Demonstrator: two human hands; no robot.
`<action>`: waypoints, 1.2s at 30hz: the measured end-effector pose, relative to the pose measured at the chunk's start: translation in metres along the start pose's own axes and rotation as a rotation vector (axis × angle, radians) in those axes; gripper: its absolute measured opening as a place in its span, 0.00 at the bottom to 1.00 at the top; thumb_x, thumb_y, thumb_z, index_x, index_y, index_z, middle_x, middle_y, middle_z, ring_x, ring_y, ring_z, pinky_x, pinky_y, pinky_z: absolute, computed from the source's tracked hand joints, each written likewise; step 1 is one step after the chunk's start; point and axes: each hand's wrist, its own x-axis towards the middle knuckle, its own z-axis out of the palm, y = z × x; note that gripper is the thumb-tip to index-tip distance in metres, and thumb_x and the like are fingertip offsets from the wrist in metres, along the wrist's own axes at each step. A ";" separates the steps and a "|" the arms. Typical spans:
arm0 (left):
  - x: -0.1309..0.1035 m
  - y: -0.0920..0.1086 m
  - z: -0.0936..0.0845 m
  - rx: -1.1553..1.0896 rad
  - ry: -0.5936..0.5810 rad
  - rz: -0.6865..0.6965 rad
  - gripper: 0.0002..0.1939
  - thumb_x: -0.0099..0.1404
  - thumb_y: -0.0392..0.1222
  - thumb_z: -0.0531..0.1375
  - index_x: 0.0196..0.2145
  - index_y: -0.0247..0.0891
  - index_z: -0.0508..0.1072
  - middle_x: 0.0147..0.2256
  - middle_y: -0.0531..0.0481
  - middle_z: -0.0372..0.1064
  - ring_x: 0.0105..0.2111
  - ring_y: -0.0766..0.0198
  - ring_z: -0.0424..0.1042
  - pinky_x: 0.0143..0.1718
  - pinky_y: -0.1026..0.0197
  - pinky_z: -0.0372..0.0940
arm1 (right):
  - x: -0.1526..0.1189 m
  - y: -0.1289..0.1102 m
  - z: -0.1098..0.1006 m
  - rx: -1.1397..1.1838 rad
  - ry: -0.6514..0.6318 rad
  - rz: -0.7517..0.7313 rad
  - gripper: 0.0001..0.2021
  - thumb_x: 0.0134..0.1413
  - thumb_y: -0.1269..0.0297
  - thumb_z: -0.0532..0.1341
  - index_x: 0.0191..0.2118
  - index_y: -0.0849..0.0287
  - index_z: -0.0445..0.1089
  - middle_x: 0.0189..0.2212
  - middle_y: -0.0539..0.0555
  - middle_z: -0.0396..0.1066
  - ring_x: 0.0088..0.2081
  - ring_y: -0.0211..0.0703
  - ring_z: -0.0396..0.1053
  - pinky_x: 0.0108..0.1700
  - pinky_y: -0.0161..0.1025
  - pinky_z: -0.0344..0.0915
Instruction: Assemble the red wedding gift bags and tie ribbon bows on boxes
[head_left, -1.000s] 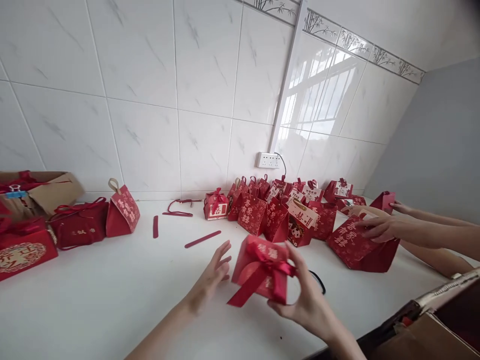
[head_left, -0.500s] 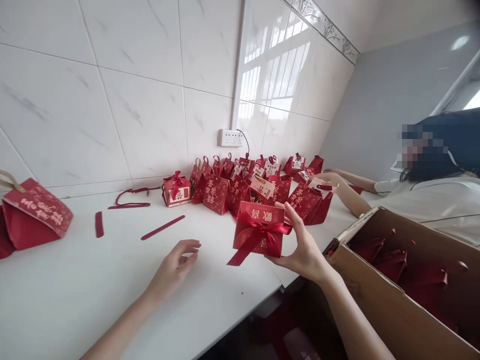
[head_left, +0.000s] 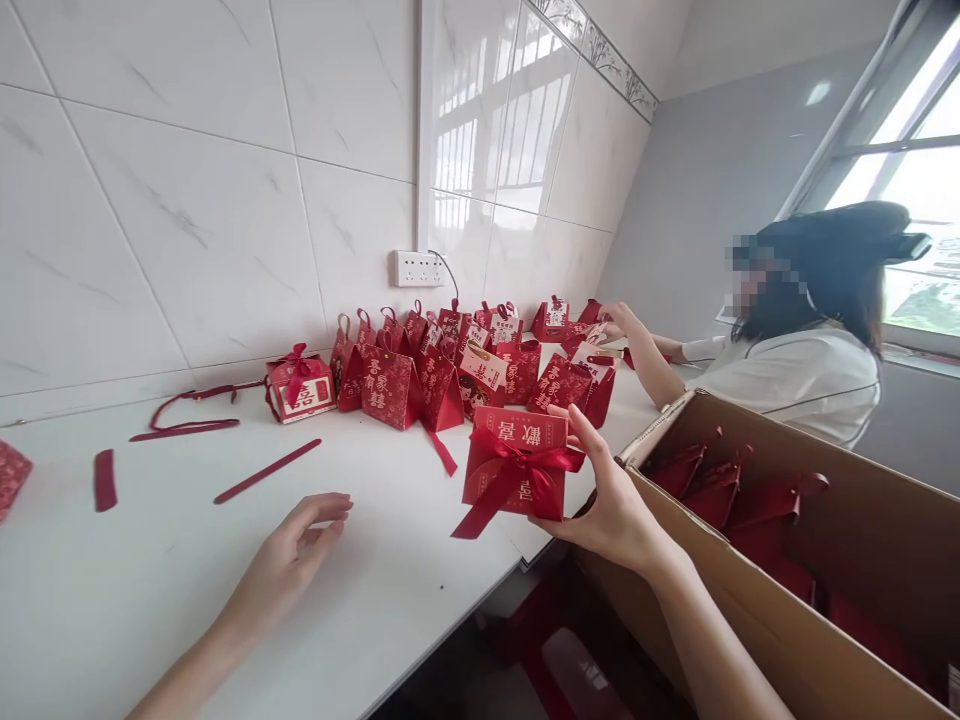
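Note:
Held up over the front edge of the white table (head_left: 360, 590) is a red gift box (head_left: 510, 470) with a satin ribbon bow, its gold lettering upside down. My right hand (head_left: 600, 500) grips it from the right, thumb below and fingers on top. My left hand (head_left: 300, 545) hovers over the table with loosely curled fingers apart and nothing in them. A thin red strip (head_left: 268, 471) lies just beyond it, and a short red strip (head_left: 106, 480) lies farther left. Behind the held box stand several red gift boxes (head_left: 386, 390) with loop handles.
A cardboard box (head_left: 750, 570) holding several red gift boxes stands at the right. Beyond it, a co-worker (head_left: 795, 370) reaches toward the table's far end. A red ribbon (head_left: 187, 430) lies near the wall, below a white power strip (head_left: 420, 268).
The view has swung to the right, bringing more of the window and cardboard box into sight. My right hand still holds the gift box; the co-worker's hand has lifted slightly.

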 end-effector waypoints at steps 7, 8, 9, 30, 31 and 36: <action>-0.026 0.098 0.025 -0.008 0.057 0.489 0.10 0.64 0.46 0.52 0.26 0.43 0.65 0.28 0.52 0.65 0.30 0.62 0.66 0.32 0.61 0.64 | -0.024 -0.029 0.013 -0.010 0.116 0.109 0.48 0.42 0.64 0.69 0.65 0.47 0.40 0.59 0.58 0.56 0.58 0.55 0.59 0.55 0.53 0.63; -0.027 0.116 0.027 0.027 0.084 0.558 0.09 0.63 0.45 0.53 0.27 0.43 0.65 0.28 0.51 0.65 0.31 0.61 0.66 0.33 0.60 0.64 | -0.027 -0.034 0.017 0.006 0.127 0.124 0.48 0.42 0.63 0.69 0.65 0.47 0.40 0.59 0.58 0.56 0.58 0.55 0.59 0.55 0.54 0.63; -0.027 0.131 0.029 0.068 0.101 0.609 0.08 0.63 0.46 0.54 0.27 0.43 0.65 0.28 0.51 0.64 0.31 0.60 0.66 0.34 0.59 0.64 | -0.031 -0.039 0.019 0.025 0.141 0.139 0.48 0.42 0.63 0.69 0.65 0.47 0.40 0.59 0.58 0.56 0.58 0.56 0.59 0.55 0.54 0.63; -0.027 0.163 0.021 0.148 0.005 0.634 0.07 0.62 0.46 0.57 0.29 0.43 0.71 0.37 0.50 0.66 0.37 0.59 0.70 0.34 0.60 0.69 | -0.045 -0.075 0.017 0.061 0.226 0.192 0.46 0.44 0.63 0.68 0.65 0.47 0.43 0.60 0.58 0.52 0.59 0.59 0.56 0.56 0.57 0.62; -0.027 0.164 0.020 0.160 -0.002 0.654 0.08 0.63 0.45 0.56 0.29 0.43 0.71 0.36 0.50 0.66 0.36 0.60 0.70 0.34 0.60 0.69 | -0.045 -0.075 0.017 0.070 0.223 0.198 0.46 0.43 0.63 0.68 0.65 0.48 0.43 0.60 0.58 0.52 0.59 0.59 0.56 0.56 0.56 0.62; -0.030 0.168 0.017 0.191 -0.024 0.686 0.07 0.65 0.40 0.54 0.33 0.41 0.71 0.36 0.50 0.66 0.37 0.63 0.68 0.38 0.61 0.67 | -0.043 -0.078 0.013 0.059 0.182 0.207 0.47 0.43 0.64 0.69 0.65 0.48 0.41 0.61 0.58 0.50 0.61 0.59 0.54 0.56 0.56 0.63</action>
